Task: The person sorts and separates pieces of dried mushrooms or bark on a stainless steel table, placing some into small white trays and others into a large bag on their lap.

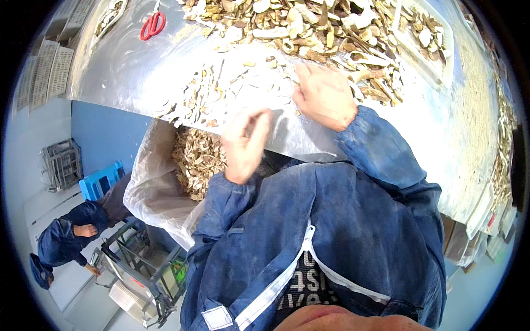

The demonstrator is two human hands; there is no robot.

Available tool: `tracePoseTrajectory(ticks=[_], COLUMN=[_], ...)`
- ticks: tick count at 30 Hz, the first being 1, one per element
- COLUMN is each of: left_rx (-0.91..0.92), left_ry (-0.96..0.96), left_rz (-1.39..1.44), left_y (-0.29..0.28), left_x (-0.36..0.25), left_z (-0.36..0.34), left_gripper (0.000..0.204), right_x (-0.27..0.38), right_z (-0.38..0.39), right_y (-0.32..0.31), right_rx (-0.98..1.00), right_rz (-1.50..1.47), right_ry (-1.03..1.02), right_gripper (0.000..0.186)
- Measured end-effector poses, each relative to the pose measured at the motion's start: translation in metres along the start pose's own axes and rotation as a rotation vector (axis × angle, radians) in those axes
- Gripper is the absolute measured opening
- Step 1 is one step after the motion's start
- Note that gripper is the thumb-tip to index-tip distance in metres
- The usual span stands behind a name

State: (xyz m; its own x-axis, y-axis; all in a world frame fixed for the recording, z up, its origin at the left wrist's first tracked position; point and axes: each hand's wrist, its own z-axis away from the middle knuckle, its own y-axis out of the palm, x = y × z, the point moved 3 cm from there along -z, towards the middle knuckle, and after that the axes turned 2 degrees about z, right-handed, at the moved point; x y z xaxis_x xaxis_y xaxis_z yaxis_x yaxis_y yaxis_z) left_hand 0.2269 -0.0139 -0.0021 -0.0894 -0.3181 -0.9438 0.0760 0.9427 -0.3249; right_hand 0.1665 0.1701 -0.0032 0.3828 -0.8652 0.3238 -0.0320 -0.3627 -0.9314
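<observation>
Dried mushroom slices (331, 33) form a wide heap on the shiny metal table (132, 71). At the heap's near edge, my right hand (327, 95) rests low over the table, its fingers curled down; anything in them is hidden. My left hand (243, 146) hovers at the table's front edge, bent fingers blurred by motion, with nothing clearly visible in them. Between that hand and the heap, small mushroom fragments (207, 91) lie scattered. Below the edge, on the left, a bin lined with a clear plastic bag (152, 182) holds many mushroom pieces (196, 157).
Red-handled scissors (153, 26) lie at the far left of the table. A white tray (448, 52) of mushroom slices stands at the right. On the left are a blue stool (102, 177), a metal cart (138, 259) and another person (69, 234) in dark blue.
</observation>
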Motion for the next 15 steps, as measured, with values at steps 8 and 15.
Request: tracePoseTrajectory(ticks=[8,15], left_rx=[0.020,0.206], left_ry=[-0.541,-0.577], left_rz=[1.013,1.195], left_y=[0.047,0.035], left_x=[-0.014,0.027], left_z=[-0.018,-0.036], left_gripper=[0.035,0.035], right_x=[0.017,0.001], right_z=[0.003,-0.033], right_y=[-0.045,0.006], right_rx=[0.268,0.014], right_rz=[-0.554,-0.031], right_ry=[-0.001,-0.068], right_gripper=[0.016,0.017])
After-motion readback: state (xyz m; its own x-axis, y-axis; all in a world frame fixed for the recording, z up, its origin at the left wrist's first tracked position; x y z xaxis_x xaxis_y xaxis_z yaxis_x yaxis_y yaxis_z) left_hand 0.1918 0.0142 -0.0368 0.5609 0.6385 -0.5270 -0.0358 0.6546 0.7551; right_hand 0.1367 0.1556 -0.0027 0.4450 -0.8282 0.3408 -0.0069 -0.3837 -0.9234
